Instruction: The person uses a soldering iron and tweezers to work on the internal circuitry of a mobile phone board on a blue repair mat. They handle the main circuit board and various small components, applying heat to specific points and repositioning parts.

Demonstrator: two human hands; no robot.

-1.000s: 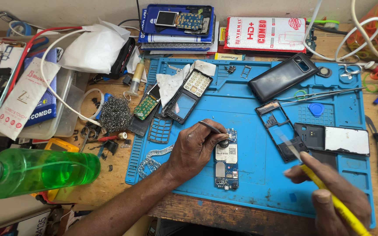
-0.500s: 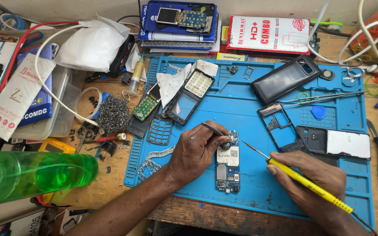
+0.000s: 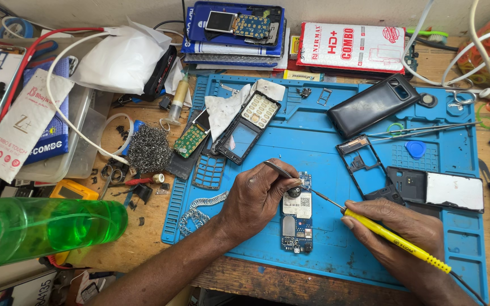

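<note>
Head view showed your left hand curled knuckles-up on the blue mat, its fingers pinching metal tweezers whose tips met a small round part at the circuit board's upper end. Your right hand lay palm-down at the mat's lower right, closed around a yellow-handled soldering iron. Its long axis ran diagonally, the tip pointing up-left onto the board beside the tweezers. That board lay flat between both hands, long axis running toward and away from you.
</note>
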